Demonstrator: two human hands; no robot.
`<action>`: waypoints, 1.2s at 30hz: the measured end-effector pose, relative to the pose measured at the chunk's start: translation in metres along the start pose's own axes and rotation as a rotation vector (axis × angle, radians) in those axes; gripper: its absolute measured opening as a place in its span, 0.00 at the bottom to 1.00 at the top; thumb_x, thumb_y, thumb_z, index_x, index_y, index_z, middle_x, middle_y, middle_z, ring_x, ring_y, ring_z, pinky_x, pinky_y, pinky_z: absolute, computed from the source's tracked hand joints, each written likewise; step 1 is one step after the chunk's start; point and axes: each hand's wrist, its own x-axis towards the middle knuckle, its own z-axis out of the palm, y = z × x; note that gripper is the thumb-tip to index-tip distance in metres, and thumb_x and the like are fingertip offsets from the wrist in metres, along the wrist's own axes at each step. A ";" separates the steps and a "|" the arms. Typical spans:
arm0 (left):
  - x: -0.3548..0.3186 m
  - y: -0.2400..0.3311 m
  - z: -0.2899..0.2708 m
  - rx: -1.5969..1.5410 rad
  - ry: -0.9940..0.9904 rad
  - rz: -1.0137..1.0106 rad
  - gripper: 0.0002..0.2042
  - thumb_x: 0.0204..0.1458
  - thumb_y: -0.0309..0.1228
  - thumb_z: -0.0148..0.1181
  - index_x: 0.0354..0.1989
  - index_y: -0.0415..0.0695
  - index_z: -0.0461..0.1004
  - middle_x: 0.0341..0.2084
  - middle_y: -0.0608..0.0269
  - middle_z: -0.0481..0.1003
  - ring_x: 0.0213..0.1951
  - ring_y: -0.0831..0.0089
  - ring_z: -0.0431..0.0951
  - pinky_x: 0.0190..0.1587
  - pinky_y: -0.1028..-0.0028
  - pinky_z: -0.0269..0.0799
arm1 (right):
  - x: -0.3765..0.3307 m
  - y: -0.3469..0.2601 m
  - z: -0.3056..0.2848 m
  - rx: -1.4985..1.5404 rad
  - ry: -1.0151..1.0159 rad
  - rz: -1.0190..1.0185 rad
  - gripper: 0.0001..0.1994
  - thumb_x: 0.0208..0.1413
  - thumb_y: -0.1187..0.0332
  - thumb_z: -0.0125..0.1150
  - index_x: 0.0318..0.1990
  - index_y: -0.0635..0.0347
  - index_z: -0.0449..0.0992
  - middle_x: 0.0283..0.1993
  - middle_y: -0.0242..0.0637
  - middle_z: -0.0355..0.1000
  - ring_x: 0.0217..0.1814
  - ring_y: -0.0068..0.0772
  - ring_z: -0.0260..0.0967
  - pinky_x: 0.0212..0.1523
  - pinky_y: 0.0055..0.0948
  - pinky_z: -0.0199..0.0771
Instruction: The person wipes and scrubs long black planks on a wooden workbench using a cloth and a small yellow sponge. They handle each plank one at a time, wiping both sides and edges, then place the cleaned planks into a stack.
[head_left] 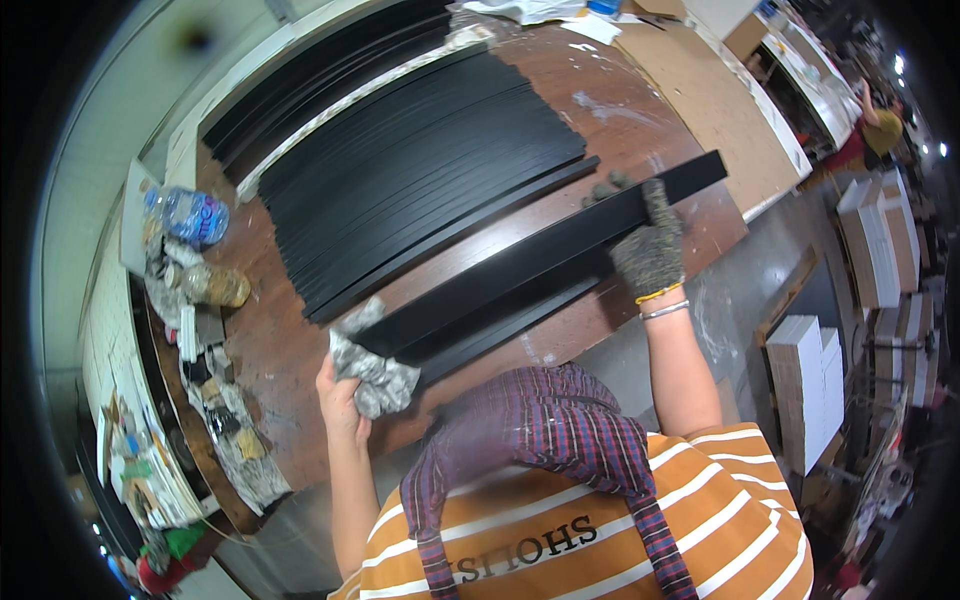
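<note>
Up close, left hand [340, 400] clutching grey rag [372, 368], gloved right hand [650, 250] gripping black strip [540, 262], blue-labelled bottle [188, 215] far left.

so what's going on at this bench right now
A person at a brown workbench presses a crumpled grey rag with the bare left hand against one end of a long black strip. The gloved right hand grips the strip near its far end. A stack of similar black strips lies behind it.
</note>
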 end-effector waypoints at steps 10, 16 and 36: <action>-0.028 -0.011 -0.061 0.027 0.034 -0.153 0.31 0.43 0.08 0.45 0.61 0.32 0.68 0.48 0.52 0.78 0.46 0.63 0.82 0.51 0.65 0.80 | -0.019 0.034 -0.027 -0.125 -0.026 0.229 0.24 0.53 0.78 0.54 0.60 0.74 0.70 0.61 0.56 0.71 0.65 0.57 0.69 0.62 0.65 0.72; -0.040 -0.016 -0.089 0.048 0.056 -0.189 0.30 0.41 0.10 0.44 0.59 0.33 0.70 0.45 0.53 0.79 0.44 0.63 0.83 0.50 0.64 0.80 | -0.017 0.051 -0.032 -0.284 -0.081 0.223 0.26 0.50 0.79 0.55 0.60 0.72 0.70 0.60 0.54 0.72 0.65 0.58 0.69 0.61 0.65 0.73; -0.030 0.027 -0.026 0.639 -0.166 -0.196 0.24 0.44 0.13 0.54 0.54 0.33 0.75 0.40 0.62 0.80 0.42 0.74 0.80 0.49 0.74 0.74 | -0.020 0.068 -0.009 -0.156 0.142 0.282 0.20 0.66 0.64 0.57 0.59 0.70 0.69 0.57 0.57 0.71 0.60 0.57 0.71 0.59 0.65 0.75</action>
